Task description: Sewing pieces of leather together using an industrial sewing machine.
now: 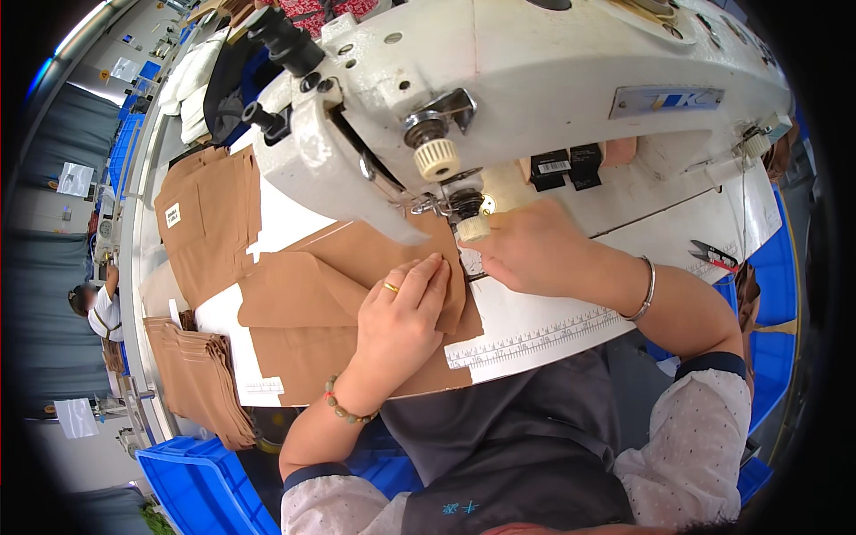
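Note:
Brown fabric [294, 290] lies in overlapping layers on the white sewing table, reaching under the needle area of a white sewing machine [544, 98]. My left hand [401, 312] presses on the fabric's right part, its fingers bunched together on a folded edge. To the right of the needle, my right hand [539, 250] is curled close to the fabric's edge. Its fingertips are partly hidden behind the cream tension knob [473, 228], so what they hold is unclear. The needle and presser foot are mostly hidden behind the machine's parts.
Stacked brown pieces [209, 214] lie at the left, with another bundle [198, 374] nearer me. Black labels [568, 167] rest under the machine arm. Thread snips [713, 256] lie at the right. Blue bins [205, 486] stand below the table. A person [105, 308] is far left.

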A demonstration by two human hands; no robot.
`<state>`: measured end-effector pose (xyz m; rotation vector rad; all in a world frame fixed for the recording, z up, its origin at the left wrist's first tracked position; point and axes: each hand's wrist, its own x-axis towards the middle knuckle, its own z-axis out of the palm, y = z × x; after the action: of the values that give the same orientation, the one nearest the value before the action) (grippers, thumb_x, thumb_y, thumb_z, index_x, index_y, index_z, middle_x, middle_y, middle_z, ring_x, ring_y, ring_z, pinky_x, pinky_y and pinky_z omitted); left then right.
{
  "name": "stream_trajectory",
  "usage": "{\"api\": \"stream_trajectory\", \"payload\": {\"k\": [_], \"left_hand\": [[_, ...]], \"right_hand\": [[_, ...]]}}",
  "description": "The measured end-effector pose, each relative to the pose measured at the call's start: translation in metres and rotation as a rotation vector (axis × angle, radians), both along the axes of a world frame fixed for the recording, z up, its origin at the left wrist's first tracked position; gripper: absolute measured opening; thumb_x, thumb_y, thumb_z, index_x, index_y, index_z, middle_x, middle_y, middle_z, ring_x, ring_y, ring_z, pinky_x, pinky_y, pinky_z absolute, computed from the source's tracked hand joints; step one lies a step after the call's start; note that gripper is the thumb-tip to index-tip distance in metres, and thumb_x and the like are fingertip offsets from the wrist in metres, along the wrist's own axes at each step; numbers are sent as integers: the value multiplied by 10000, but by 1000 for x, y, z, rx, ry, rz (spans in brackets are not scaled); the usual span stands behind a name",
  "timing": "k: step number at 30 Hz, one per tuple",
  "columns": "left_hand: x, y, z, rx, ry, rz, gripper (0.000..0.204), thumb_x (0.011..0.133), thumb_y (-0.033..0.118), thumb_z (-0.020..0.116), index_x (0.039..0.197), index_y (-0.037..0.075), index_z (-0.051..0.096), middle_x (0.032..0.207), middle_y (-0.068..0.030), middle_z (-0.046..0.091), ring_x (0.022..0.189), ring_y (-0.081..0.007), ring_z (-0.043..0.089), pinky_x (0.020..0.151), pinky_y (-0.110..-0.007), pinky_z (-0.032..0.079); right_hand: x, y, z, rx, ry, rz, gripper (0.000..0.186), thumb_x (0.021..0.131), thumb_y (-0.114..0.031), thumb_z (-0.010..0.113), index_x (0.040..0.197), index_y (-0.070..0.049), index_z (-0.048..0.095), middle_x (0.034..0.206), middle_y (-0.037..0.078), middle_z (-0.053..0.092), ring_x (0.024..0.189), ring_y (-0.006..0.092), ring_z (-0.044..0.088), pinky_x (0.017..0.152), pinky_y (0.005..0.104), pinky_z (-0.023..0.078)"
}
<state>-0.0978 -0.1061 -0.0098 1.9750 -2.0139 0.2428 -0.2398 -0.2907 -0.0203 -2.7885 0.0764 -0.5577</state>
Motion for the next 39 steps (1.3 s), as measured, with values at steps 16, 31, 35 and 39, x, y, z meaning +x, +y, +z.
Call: {"api": "stream_trajectory", "payload": {"k": [16, 31, 35, 39], "left_hand": [[5, -2, -5, -91, 54, -18, 568, 595, 47, 735, 1162, 90, 731, 1178, -76, 669, 974, -260, 641, 807, -354, 554], [38, -35, -10, -145, -11, -31, 359, 684, 71, 747, 1043, 76, 743, 1083, -49, 688, 805, -240, 666, 625, -344, 527], [32, -30, 2, -85, -46, -11, 366, 682, 75, 745, 1048, 83, 743, 1085, -39, 687, 796, -241, 663, 628, -339, 538], [21, -14, 11, -40, -44, 33, 317, 706, 63, 752, 1022, 88, 746, 1042, -14, 686, 738, -214, 632, 621, -321, 531]], "right_hand": [[3, 3, -7, -37, -65, 133, 28, 820, -137, 690, 826, -119, 709, 713, 14, 609, 656, 205, 663, 548, 356, 496], [16, -7, -6, -208, -119, -23, 225, 827, -137, 656, 1043, -167, 709, 684, 24, 622, 653, 193, 677, 547, 332, 520], [19, -8, -10, -245, -100, -26, 242, 837, -138, 649, 1066, -181, 716, 709, 34, 641, 659, 202, 679, 557, 338, 528], [15, -7, -7, -175, -132, -26, 242, 832, -152, 660, 1063, -182, 726, 724, 42, 654, 659, 207, 677, 580, 349, 537]]}}
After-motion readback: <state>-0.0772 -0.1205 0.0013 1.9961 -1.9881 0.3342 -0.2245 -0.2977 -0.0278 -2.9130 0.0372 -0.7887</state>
